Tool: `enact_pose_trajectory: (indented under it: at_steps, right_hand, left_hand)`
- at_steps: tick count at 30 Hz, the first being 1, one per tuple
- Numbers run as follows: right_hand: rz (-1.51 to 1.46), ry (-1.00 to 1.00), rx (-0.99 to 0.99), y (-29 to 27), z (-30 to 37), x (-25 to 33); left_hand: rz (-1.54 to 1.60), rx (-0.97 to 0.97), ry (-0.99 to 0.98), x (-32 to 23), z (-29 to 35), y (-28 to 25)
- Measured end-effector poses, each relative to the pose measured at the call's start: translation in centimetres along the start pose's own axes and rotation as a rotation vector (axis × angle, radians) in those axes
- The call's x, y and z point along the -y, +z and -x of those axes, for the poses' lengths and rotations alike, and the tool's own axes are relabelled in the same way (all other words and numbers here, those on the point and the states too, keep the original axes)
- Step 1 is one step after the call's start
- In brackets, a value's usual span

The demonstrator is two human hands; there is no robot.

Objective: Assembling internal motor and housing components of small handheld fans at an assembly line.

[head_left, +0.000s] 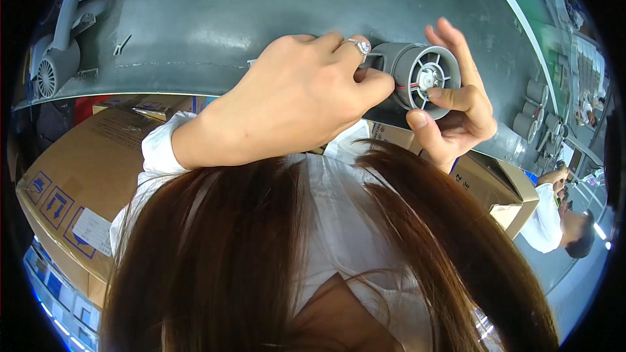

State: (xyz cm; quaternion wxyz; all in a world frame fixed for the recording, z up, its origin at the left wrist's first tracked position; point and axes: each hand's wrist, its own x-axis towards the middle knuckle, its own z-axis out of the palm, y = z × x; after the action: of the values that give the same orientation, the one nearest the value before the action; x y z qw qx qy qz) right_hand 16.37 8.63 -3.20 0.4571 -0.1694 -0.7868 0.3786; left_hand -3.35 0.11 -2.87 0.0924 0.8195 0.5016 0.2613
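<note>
A grey round fan housing (407, 65) lies on the green worktop, its open end turned towards me. Spokes cross this opening around a metal motor (427, 78), and a bit of red wire shows at the left of it. My left hand (306, 88), with a ring on one finger, is closed at the left side of the housing. Its curled fingers hide what lies under them. My right hand (466, 107) grips the housing from the right, thumb at the lower rim and forefinger bent over the spokes, while other fingers stretch up behind it.
At the far left of the worktop (195, 13) stands a grey dryer-like body (59, 68) with a grille, near a small loose part (122, 44). Several grey housings (527, 117) lie at the right. Cardboard boxes (85, 156) sit below the edge. Another person (548, 221) works at far right.
</note>
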Motion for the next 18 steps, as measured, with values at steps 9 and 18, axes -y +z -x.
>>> enact_pose_trajectory:
  at_steps: [9,18]
  right_hand:
    - [0.086,-0.084,0.005,0.5,1.4,-0.3]
    - [-0.004,-0.105,-0.243,2.6,4.5,0.6]
  left_hand:
    - [-0.026,-0.115,0.073,-0.3,0.5,0.6]
    - [-0.189,-0.212,0.171,-0.7,1.2,2.0]
